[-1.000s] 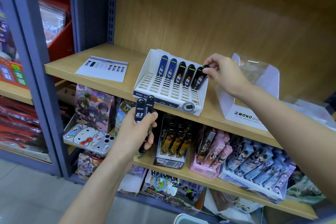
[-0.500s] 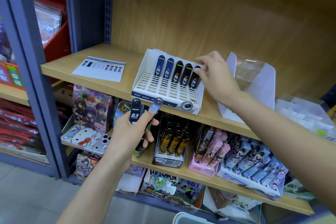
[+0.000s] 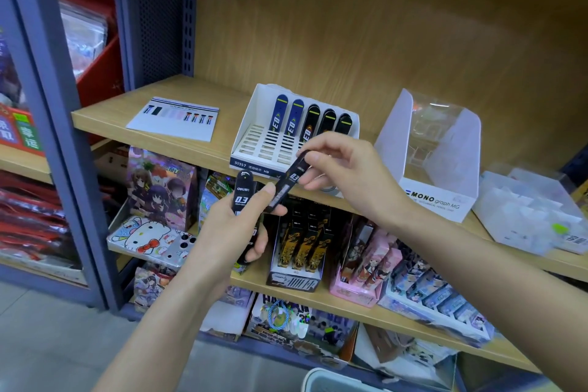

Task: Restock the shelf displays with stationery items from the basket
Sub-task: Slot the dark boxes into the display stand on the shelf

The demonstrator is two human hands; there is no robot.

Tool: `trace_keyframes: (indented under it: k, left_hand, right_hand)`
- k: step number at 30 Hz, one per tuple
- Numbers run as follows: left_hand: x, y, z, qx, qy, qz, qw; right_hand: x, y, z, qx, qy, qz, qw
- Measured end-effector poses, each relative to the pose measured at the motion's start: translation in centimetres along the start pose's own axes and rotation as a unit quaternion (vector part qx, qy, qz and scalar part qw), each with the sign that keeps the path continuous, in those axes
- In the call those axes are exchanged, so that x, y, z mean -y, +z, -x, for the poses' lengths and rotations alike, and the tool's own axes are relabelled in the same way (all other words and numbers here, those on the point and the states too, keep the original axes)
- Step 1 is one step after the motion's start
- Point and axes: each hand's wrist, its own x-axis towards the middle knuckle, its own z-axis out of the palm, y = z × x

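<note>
1. The left hand (image 3: pixel 235 226) is wrapped around a black 0.3 lead case (image 3: pixel 243 192), which stands upright with its rounded top above the thumb.
2. The right hand (image 3: pixel 346 175) pinches the upper end of a second lead case (image 3: pixel 291 180) between thumb and forefinger. This case is tilted, and its lower end reaches down to the left thumb and fingers.
3. Both cases are in front of the shelf edge, just below the white display tray (image 3: pixel 254 149).
4. Five lead cases (image 3: pixel 313 122), two blue and three black, stand in the tray's back row.
5. On the wooden shelf (image 3: pixel 105 118), a printed card (image 3: pixel 173 118) lies to the left of the tray and a MONO graph display box (image 3: pixel 445 200) stands to its right.
6. The basket rim (image 3: pixel 337 382) shows at the bottom edge.
</note>
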Motion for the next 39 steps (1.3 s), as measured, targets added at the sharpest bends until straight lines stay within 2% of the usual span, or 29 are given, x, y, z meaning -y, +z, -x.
trace_keyframes:
  k: [5, 10, 14, 18, 21, 23, 25, 29, 32, 33, 34, 35, 37, 39]
  left_hand:
    - [0.2, -0.5, -0.3, 0.009, -0.008, 0.007, 1.000]
    - [0.4, -0.5, -0.5, -0.053, 0.041, 0.018, 0.998]
    - [0.4, -0.3, -0.3, -0.060, 0.057, 0.007, 0.997]
    - [0.3, -0.5, -0.2, -0.025, 0.035, 0.002, 0.999]
    - [0.3, -0.7, -0.5, -0.004, 0.010, -0.011, 1.000]
    - [0.3, -0.7, -0.4, 0.002, 0.000, -0.004, 1.000]
    - [0.3, -0.9, 0.0, 0.001, -0.016, -0.004, 1.000]
    - [-0.3, -1.1, -1.4, -0.007, -0.060, -0.032, 0.998]
    - [-0.8, -1.9, -2.1, -0.007, -0.101, 0.017, 0.995]
    - [-0.6, -2.0, -2.6, -0.011, -0.105, -0.004, 0.994]
    - [-0.2, -1.8, -2.9, 0.006, -0.101, -0.030, 0.994]
    - [-0.3, -1.4, -2.4, 0.019, -0.103, -0.008, 0.995]
    - [-0.2, -0.6, -1.2, -0.010, -0.068, 0.076, 0.995]
    - [0.3, -0.7, -0.7, -0.030, -0.025, 0.093, 0.995]
  right_hand:
    - [0.1, -0.8, 0.6, 0.022, -0.014, -0.021, 0.999]
    - [-0.3, -0.8, 0.9, 0.031, 0.057, -0.090, 0.994]
    - [-0.5, -0.5, 1.1, 0.026, 0.113, -0.115, 0.987]
    - [0.1, -0.4, 0.2, -0.027, 0.110, -0.108, 0.988]
    - [0.4, -1.7, -1.9, -0.131, 0.057, -0.099, 0.985]
    - [0.1, -2.7, -3.5, -0.193, 0.016, -0.062, 0.979]
    - [-0.4, -3.4, -4.9, -0.219, -0.016, 0.004, 0.976]
    - [-1.6, -3.9, -6.5, -0.216, -0.041, 0.106, 0.970]
    - [-2.1, -3.6, -7.3, -0.205, -0.047, 0.135, 0.968]
    - [-2.3, -3.5, -7.5, -0.198, -0.045, 0.136, 0.970]
    - [-2.5, -3.3, -7.7, -0.191, -0.044, 0.140, 0.971]
    - [-2.7, -3.3, -7.8, -0.184, -0.044, 0.148, 0.971]
    - [-2.9, -3.2, -8.0, -0.172, -0.046, 0.173, 0.969]
    - [-2.9, -3.5, -8.2, -0.160, -0.046, 0.195, 0.967]
